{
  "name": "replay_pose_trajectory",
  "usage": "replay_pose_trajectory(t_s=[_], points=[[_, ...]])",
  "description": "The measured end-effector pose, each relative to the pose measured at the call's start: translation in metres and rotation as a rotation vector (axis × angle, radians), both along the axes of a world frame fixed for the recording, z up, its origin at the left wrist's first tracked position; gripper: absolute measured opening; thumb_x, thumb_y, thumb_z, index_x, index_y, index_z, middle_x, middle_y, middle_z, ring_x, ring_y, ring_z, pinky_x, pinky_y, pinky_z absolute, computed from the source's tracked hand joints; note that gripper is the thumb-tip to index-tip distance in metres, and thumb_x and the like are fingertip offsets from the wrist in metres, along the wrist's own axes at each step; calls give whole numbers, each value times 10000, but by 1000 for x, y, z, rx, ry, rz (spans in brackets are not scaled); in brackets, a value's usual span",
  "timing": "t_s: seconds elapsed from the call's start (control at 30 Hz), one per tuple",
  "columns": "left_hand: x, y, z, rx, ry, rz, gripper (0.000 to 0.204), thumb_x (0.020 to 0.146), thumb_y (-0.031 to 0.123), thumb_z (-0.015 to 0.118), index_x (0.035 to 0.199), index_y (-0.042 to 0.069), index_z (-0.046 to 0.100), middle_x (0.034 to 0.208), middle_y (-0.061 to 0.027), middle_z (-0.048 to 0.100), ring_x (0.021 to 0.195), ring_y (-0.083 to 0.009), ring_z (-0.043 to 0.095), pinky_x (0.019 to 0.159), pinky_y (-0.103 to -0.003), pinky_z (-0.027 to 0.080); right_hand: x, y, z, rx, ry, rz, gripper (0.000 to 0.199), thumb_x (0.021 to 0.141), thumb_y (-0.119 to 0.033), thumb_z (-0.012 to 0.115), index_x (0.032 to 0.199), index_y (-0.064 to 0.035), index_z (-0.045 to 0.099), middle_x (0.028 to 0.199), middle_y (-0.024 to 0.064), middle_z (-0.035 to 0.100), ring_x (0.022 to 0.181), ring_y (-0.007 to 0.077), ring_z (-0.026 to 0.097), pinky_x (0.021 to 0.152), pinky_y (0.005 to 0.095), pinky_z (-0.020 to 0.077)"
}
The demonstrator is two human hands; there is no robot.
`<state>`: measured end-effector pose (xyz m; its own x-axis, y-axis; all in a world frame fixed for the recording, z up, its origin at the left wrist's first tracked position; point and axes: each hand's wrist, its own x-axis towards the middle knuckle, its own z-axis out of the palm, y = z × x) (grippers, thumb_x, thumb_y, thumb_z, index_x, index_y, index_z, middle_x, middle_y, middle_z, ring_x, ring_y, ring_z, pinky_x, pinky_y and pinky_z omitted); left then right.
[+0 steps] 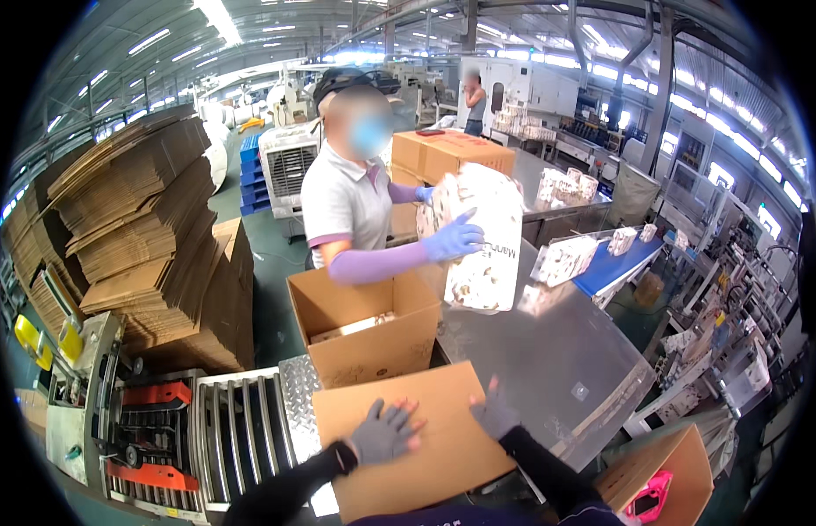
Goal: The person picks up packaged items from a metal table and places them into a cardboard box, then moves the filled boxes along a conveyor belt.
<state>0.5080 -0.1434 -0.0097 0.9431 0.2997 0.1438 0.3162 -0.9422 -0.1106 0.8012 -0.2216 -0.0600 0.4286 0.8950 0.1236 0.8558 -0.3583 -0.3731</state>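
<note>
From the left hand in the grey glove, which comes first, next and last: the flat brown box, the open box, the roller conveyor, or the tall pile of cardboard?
1. Flat brown box: right under the left hand, touching it.
2. Open box and roller conveyor: too close to call; the box is just ahead, the rollers are to the left.
3. Tall pile of cardboard: far off to the upper left.

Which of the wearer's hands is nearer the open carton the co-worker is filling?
Left. The left hand lies flat on the closed box, just below the open carton; the right hand sits farther right, at the box's edge.
</note>
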Motion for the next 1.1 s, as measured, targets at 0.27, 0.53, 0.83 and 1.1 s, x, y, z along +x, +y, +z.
replay_pose_trajectory(t_s=[0.27,0.53,0.83,1.1], points=[[-116,30,38,-296,-303,115,560,840,181,597,1343,5,423,1369,-197,449,1279,-367,410,1089,-469,302,-67,1,-92,78,1484,169,565,1004,-456,343,1344,-21,461,1288,135,551,1163,263,530,1020,353,397],[-407,-2,-116,-1305,-1283,1105,696,957,493,477,1396,-32,349,1209,-212,591,1075,-342,597,858,-435,526,-96,-30,-179,-227,1434,241,734,841,-349,681,1396,38,396,1373,144,488,1272,188,434,1066,287,333],[-296,-61,-226,-1729,-1756,882,774,913,608,470,1431,47,345,1377,-137,488,1164,-322,542,960,-469,459,-72,-55,232,96,1052,749,830,823,-160,647,1488,33,188,1418,182,424,1282,239,433,1047,336,339],[-169,-31,-92,-2106,-1499,420,777,912,624,455,1427,56,331,1258,-123,510,1080,-249,505,990,-407,366,-259,-27,67,-57,-186,894,737,888,-244,539,1412,153,206,619,156,589,544,253,603,470,457,435]])
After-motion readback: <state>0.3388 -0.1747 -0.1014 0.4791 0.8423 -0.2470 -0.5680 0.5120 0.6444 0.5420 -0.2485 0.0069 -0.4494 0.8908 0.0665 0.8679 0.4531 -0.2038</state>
